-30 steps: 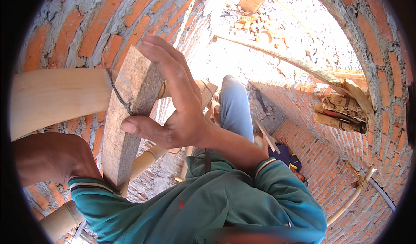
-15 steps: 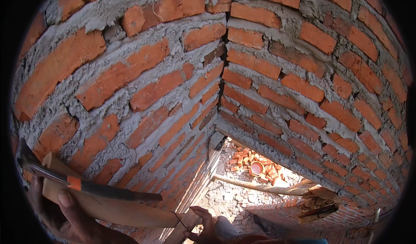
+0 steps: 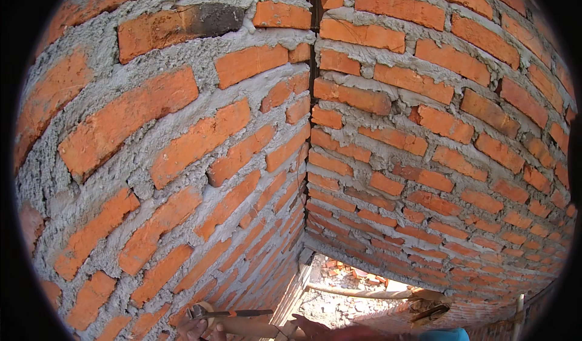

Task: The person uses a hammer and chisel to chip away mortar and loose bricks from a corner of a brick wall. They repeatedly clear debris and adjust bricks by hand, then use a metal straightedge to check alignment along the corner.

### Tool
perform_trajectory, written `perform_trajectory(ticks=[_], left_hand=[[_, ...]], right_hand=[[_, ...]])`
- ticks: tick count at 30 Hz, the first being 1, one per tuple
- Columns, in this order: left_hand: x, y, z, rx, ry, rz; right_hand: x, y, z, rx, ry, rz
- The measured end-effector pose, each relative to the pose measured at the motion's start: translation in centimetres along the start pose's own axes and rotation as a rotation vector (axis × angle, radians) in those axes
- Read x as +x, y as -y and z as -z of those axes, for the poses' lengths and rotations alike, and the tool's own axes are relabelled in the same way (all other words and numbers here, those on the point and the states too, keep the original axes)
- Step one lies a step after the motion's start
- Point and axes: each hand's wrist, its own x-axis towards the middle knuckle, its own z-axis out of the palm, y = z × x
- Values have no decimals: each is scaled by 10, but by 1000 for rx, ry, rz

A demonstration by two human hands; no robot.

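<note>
Only the tips of my hands show at the bottom edge, below a corner where two red brick walls [image 3: 315, 159] meet. The fingers of my left hand [image 3: 193, 327] curl around the end of a pale wooden pole [image 3: 245, 327] that runs rightward along the bottom. A thin dark metal tool [image 3: 239, 312] lies along the top of the pole. My right hand [image 3: 312, 328] rests at the pole's other end, next to a grey upright timber [image 3: 291, 301] against the left wall; its grip is cut off by the frame edge.
Rough grey mortar bulges from the joints of the left wall [image 3: 151, 159]. Under the right wall [image 3: 436, 159] a sunlit gap shows ground with brick rubble [image 3: 345, 274], a long pole [image 3: 357, 292] and scrap timber [image 3: 427, 310]. My teal sleeve [image 3: 445, 335] peeks in at bottom right.
The view has tilted further up onto the brick corner. My hands and the wooden pole have slid down to the bottom edge, and much less of them shows.
</note>
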Motion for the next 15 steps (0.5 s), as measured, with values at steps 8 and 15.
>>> perform_trajectory(ticks=[8,15], left_hand=[[-14,-7,31,10,128,33],[22,-71,60,249,147,10]], right_hand=[[-35,222,245,-146,-103,416],[-10,373,380,-789,-1441,614]])
